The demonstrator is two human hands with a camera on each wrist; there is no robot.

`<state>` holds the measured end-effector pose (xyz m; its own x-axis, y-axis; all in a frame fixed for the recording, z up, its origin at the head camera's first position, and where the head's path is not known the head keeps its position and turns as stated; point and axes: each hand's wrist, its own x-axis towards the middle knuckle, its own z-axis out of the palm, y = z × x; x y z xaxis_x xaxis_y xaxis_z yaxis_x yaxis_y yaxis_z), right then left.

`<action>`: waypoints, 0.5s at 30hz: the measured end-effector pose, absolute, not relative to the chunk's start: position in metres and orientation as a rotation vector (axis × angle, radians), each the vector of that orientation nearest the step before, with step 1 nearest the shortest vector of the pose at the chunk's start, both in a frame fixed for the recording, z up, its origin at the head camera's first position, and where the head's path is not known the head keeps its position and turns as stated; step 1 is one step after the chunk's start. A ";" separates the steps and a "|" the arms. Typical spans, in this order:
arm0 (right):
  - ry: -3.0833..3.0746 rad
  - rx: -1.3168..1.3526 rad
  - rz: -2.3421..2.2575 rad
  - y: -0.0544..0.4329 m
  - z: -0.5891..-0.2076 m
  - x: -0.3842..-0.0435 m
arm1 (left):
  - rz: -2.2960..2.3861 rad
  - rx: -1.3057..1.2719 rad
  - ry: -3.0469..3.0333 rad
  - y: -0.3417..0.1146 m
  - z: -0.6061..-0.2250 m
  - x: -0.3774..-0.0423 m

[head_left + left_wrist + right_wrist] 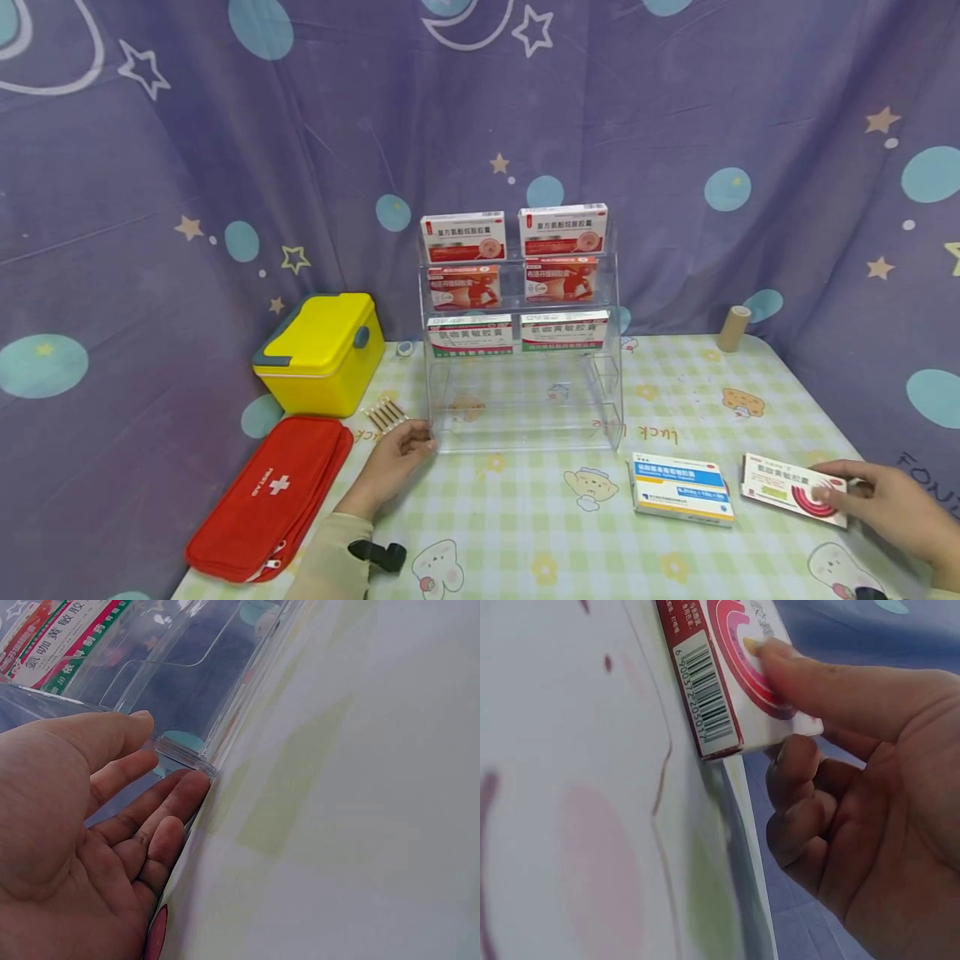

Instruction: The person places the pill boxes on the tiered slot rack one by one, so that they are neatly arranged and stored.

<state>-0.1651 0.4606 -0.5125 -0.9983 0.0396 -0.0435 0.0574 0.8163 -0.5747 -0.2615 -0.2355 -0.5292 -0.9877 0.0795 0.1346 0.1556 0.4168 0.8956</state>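
My right hand (885, 500) pinches the right end of a white-and-red medicine box (787, 487), thumb on its printed face. In the right wrist view the box's barcode side (705, 690) shows. To its left a blue-and-white medicine box (681, 490) lies flat on the table. My left hand (397, 462) rests at the lower left corner of a clear acrylic display stand (525, 425). In the left wrist view its fingertips (196, 784) touch the stand's edge, with the fingers relaxed. Pairs of medicine boxes fill the stand's three upper tiers, among them a green-and-white box (471, 336).
On the left stand a yellow lidded box (322, 358) and a red first-aid pouch (270, 500). Several small vials (386, 414) lie near the stand. A tan roll (733, 328) stands at the back right of the checked table. A purple curtain hangs behind.
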 end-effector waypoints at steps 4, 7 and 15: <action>2.990 0.100 -0.944 0.460 -0.510 -0.167 | -1.653 -0.201 -2.569 -0.235 -0.530 -0.262; 2.979 0.106 -0.988 0.457 -0.505 -0.166 | -1.653 -0.205 -2.572 -0.235 -0.530 -0.262; 3.159 0.071 -1.099 0.439 -0.481 -0.161 | -1.655 -0.243 -2.589 -0.237 -0.529 -0.262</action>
<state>-0.1615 0.4387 -0.4810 -0.9783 0.1062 0.1778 -0.0270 0.7855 -0.6183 -0.2615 -0.2375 -0.5290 -0.9858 0.1001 0.1347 0.1643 0.4116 0.8964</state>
